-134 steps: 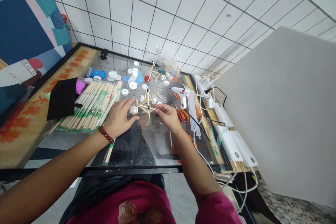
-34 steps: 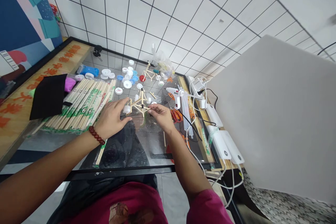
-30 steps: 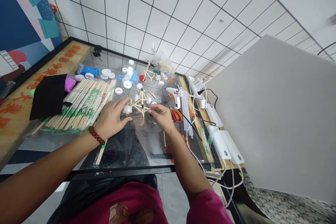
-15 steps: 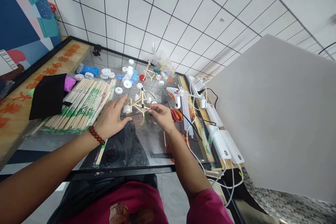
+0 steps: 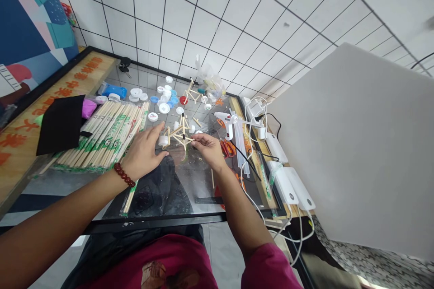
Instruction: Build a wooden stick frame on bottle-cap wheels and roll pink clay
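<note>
A small frame of wooden sticks point(image 5: 179, 133) stands on the glass tabletop between my hands, with white bottle caps point(image 5: 163, 140) fixed at its left end like wheels. My right hand point(image 5: 208, 148) pinches the right end of the frame between thumb and fingertips. To the left of it, my left hand point(image 5: 144, 151) is spread with thumb and fingers apart, close to the caps; whether a fingertip touches them I cannot tell. Red beads circle my left wrist. A second stick frame point(image 5: 192, 93) sits farther back.
Wrapped chopsticks point(image 5: 105, 137) lie in a pile at left, beside a black sheet point(image 5: 61, 124). Loose bottle caps point(image 5: 164, 108) are scattered behind. At right are a white glue gun point(image 5: 226, 122), clear glue sticks point(image 5: 241, 144), red-handled scissors point(image 5: 228, 149), cables and white power strips point(image 5: 284, 182).
Almost nothing differs. The view has shifted very slightly, while both hands and the stick frame keep their places.
</note>
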A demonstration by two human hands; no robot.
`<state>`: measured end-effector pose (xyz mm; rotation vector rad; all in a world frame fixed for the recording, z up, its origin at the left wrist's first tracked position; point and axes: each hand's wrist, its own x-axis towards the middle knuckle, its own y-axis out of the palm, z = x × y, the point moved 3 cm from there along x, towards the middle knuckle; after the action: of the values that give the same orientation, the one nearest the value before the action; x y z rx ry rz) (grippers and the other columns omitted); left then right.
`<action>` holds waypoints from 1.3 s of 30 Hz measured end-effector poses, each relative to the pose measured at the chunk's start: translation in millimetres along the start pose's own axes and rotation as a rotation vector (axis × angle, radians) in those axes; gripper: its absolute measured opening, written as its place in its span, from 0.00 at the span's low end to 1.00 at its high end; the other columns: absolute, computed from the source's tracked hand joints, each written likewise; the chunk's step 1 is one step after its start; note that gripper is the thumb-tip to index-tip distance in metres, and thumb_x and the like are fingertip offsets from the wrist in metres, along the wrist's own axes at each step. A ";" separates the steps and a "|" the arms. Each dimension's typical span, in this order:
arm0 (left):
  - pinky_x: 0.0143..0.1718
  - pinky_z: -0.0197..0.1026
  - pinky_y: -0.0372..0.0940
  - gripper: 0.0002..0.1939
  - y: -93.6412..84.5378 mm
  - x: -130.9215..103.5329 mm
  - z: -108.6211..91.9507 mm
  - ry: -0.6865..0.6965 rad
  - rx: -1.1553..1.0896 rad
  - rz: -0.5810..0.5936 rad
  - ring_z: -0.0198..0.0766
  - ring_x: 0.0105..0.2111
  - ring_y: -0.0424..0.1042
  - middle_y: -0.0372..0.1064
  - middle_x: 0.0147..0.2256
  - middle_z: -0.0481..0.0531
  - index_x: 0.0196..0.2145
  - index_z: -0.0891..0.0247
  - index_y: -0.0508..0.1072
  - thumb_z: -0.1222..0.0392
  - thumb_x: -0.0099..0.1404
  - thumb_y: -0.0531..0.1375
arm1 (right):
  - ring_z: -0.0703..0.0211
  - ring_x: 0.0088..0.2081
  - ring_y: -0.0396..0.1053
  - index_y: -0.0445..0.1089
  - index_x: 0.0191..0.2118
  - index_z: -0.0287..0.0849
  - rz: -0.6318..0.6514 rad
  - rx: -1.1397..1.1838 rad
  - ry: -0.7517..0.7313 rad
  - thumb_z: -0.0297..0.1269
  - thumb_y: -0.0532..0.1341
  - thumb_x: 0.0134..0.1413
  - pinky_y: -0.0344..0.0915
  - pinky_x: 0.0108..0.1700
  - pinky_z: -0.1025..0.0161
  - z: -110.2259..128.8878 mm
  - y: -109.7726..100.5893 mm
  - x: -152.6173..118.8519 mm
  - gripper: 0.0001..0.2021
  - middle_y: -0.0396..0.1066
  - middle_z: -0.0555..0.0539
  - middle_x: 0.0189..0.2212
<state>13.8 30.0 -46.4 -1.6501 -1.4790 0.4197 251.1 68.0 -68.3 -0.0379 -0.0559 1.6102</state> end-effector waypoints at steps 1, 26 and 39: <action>0.62 0.63 0.65 0.44 0.1 0.0 0.0 0.001 0.000 0.000 0.61 0.61 0.71 0.69 0.62 0.66 0.71 0.64 0.54 0.56 0.62 0.66 | 0.59 0.33 0.78 0.80 0.32 0.45 0.000 -0.001 0.000 0.44 0.77 0.36 0.75 0.41 0.61 0.1 0.0 -0.1 0.15 0.82 0.50 0.30; 0.62 0.63 0.66 0.44 0.4 0.5 1.0 -0.001 -0.029 -0.006 0.59 0.59 0.72 0.70 0.62 0.65 0.71 0.62 0.53 0.56 0.61 0.66 | 0.58 0.36 0.78 0.80 0.34 0.45 0.019 -0.013 -0.005 0.41 0.75 0.39 0.75 0.46 0.57 -6.9 -2.6 1.1 0.14 0.81 0.50 0.32; 0.61 0.64 0.66 0.44 1.3 0.1 2.1 -0.003 -0.012 0.005 0.60 0.60 0.72 0.69 0.62 0.65 0.71 0.62 0.54 0.55 0.62 0.66 | 0.57 0.37 0.79 0.80 0.35 0.44 0.038 -0.016 -0.008 0.43 0.75 0.39 0.74 0.47 0.57 -8.0 -2.4 1.7 0.15 0.82 0.50 0.32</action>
<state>13.1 30.9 -48.6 -1.6638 -1.4826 0.4170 253.9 69.9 -76.1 -0.0452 -0.0751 1.6485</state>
